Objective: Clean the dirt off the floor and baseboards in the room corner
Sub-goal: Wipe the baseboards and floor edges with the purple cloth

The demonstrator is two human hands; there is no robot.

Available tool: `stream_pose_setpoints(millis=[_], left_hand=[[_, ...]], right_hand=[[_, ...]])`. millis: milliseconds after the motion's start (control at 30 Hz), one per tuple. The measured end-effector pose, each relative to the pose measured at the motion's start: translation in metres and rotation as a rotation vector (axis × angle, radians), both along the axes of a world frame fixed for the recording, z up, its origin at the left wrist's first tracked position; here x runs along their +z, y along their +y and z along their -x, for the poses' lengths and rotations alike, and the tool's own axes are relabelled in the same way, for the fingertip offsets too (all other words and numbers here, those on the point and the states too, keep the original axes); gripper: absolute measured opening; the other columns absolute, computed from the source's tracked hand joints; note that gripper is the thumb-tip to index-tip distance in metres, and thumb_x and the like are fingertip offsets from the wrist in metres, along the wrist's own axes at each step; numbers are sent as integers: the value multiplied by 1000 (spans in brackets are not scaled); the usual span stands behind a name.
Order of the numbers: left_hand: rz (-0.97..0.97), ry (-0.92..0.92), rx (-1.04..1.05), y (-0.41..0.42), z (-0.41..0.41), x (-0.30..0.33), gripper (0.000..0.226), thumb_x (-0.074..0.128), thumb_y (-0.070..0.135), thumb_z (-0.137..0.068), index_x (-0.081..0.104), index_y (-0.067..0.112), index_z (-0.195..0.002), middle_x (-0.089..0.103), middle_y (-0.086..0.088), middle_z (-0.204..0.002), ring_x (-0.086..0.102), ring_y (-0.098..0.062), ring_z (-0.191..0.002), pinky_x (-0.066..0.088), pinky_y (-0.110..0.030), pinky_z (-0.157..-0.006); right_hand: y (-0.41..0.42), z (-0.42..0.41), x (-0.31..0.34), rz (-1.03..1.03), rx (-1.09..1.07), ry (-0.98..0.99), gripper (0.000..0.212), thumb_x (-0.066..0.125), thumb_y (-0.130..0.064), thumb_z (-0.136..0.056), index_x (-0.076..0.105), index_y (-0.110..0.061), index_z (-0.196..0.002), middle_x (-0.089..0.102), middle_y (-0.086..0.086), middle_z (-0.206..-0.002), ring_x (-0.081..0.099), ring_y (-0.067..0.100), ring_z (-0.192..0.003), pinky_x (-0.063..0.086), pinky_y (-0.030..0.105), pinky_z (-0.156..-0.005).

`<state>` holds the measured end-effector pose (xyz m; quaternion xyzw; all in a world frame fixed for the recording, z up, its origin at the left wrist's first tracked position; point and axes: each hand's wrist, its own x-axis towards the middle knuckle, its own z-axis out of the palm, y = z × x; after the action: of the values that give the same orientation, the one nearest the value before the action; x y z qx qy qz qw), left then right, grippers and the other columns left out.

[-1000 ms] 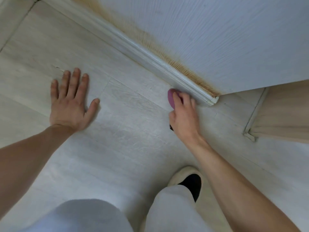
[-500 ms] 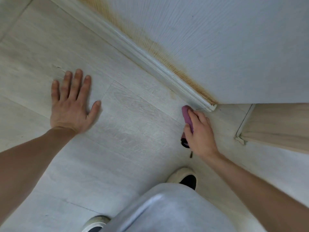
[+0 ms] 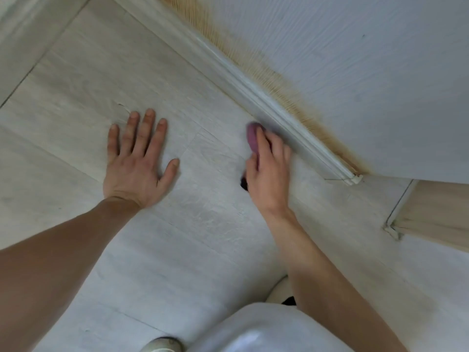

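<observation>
The floor (image 3: 203, 224) is pale grey, wood-grain planking that fills most of the frame, with faint seams and a small chipped mark just above the left hand's fingertips. One white moulded baseboard (image 3: 274, 107) runs diagonally from the upper middle of the frame down to the right, ending in a cut end at the right of centre. Along its upper edge a band of yellow-brown dirt (image 3: 286, 82) stains the foot of the white textured wall (image 3: 355, 72), broadest at the top of the frame and narrowing toward the baseboard's end. A beige panel (image 3: 436, 212) sits at the right edge.

There is one baseboard in view, one stained band, one cleaning tool, two hands, and two shoes partly visible at the bottom.

The left hand (image 3: 138, 163) lies flat on the floor at left of centre, palm down, fingers straight and slightly spread, thumb angled out to the right; it holds nothing.

The right hand (image 3: 266, 171), at centre, has its fingers curled over a purple scrubber (image 3: 252, 138), whose rounded end pokes out past the fingertips and sits just beside the base of the baseboard; blur there hides whether it touches. A dark part shows under the heel of the hand.
</observation>
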<state>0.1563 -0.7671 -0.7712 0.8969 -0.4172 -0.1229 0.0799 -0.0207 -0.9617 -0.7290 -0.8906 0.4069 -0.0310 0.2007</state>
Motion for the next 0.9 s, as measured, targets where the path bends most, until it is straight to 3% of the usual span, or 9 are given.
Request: stream_pose_setpoints(millis=[100,200,333,467,567,733,900], left_hand=[[-5,-21,-8,0,1,0,81,28,60,-98,11,20,-165,1,-4,-173,-2,-27,-159,-2,-56,-127],[-8,-6,-15,-1,0,1,81,28,60,-98,10,20,-165,1,-4,-173,-3,-27,-159,-2,-56,-127],[-19,-14,-3,1,0,-1,81,29,60,-98,10,20,-165,0,-3,-173,-4,-27,-159,-1,-56,-127],[-22,-10,-15,0,-1,2,81,30,59,-98,9,20,-165,0,-3,-173,-3,-27,-159,0,-57,-127],[-37,-15,-16,1,-2,1,81,29,60,-98,8,20,-166,-1,-3,-173,-4,-27,-159,1,-57,-127],[-46,-15,-21,0,-2,1,80,29,60,-99,9,20,-165,-1,-4,-173,-5,-26,-159,1,-57,-127],[-54,-14,-23,0,-2,1,81,30,61,-99,8,21,-166,0,-4,-173,-5,-26,-159,0,-56,-127]], right_hand=[[7,62,10,3,-203,50,50,53,-11,-102,48,-8,-151,46,8,-144,43,23,-127,43,31,-104],[8,47,-5,54,-340,98,47,55,-10,-100,53,-6,-147,48,12,-142,44,27,-123,44,33,-103],[11,-54,-14,121,-150,53,47,60,-10,-95,57,-9,-142,53,9,-134,45,24,-112,48,32,-93],[9,-104,-7,108,80,24,52,60,-12,-98,51,-9,-149,51,7,-141,45,23,-115,48,32,-100],[4,-67,6,111,57,0,50,54,-12,-101,51,-13,-150,52,4,-142,44,23,-118,44,29,-100],[8,-57,-9,109,-120,40,47,50,-13,-101,54,-13,-148,55,1,-141,47,24,-118,49,36,-101],[12,-146,-15,46,150,-86,47,54,-11,-100,55,-10,-147,58,2,-147,49,23,-114,44,32,-105]])
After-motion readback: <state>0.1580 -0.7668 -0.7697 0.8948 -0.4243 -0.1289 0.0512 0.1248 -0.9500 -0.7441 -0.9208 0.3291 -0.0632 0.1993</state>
